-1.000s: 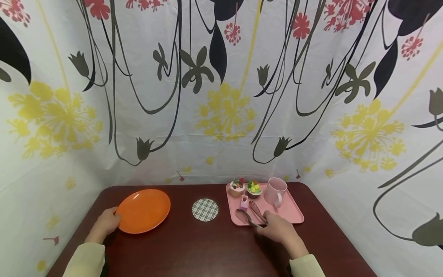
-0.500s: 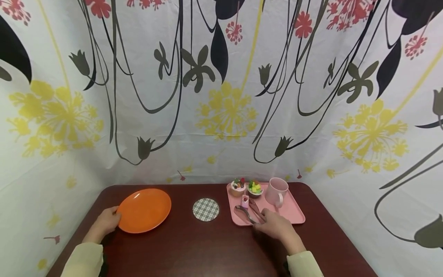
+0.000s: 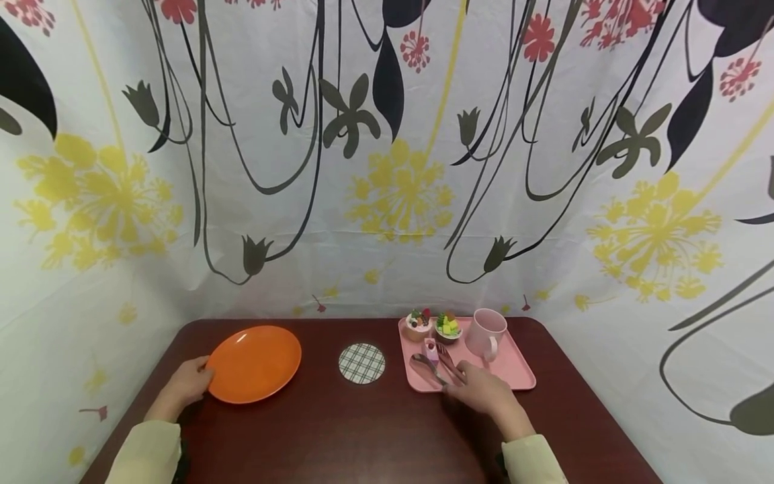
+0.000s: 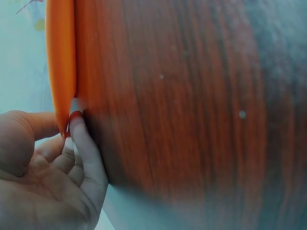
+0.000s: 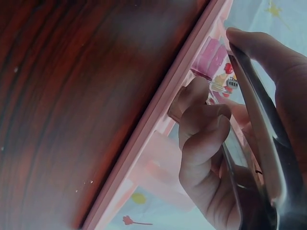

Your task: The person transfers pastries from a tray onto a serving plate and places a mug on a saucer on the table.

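Observation:
My left hand (image 3: 189,381) pinches the near-left rim of an orange plate (image 3: 254,364), thumb on top and fingers beneath in the left wrist view. With my right hand (image 3: 482,392) I grip metal serving tongs (image 5: 259,115). One of their arms ends in a spoon head (image 3: 420,359), the other in a fork head (image 3: 442,350); they stand apart over the pink tray (image 3: 510,373). A small pink cake piece (image 3: 431,351) sits tilted between the two heads, right at the fork's tines. In the right wrist view my fingers cover part of the lower arm.
Behind the tongs a fruit-topped cupcake (image 3: 418,327) and a small cup with green and yellow pieces (image 3: 448,328) stand on the tray. A pink mug (image 3: 486,333) is to their right. A checked round coaster (image 3: 361,364) lies mid-table, before the patterned cloth (image 3: 302,202).
The tongs' heads have moved forward around the pink cake piece, which now leans more. My left hand and the plate have kept their place while the head view shifted slightly.

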The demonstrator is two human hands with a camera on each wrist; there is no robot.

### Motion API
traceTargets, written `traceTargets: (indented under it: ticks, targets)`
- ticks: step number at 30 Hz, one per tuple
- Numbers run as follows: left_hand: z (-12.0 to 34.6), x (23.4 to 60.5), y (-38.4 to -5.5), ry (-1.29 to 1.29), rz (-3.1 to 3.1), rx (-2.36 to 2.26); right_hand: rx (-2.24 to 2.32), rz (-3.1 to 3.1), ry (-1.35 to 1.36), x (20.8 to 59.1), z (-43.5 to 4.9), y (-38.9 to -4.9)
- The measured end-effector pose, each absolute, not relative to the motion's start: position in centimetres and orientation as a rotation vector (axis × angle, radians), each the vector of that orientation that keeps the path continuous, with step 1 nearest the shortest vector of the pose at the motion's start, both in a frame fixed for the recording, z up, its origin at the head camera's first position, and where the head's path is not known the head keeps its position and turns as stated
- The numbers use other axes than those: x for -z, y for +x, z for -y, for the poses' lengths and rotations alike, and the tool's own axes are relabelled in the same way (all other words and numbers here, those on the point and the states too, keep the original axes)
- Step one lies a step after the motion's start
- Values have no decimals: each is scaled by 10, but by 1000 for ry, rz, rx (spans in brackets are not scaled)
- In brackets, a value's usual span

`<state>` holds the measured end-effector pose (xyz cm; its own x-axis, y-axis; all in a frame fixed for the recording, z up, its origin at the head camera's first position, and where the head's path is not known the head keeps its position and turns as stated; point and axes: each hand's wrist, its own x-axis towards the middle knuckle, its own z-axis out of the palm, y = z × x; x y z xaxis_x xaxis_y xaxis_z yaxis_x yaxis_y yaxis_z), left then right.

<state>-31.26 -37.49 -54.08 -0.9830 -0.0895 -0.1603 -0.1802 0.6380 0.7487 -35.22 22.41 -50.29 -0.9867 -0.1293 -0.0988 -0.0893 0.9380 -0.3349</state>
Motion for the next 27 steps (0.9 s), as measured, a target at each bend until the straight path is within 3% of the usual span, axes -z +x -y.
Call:
traceTargets:
  ticks: [27]
  targets:
    - [382, 547, -313, -305, -2665, -1414, 643, -2915, -180, 503, -223, -359]
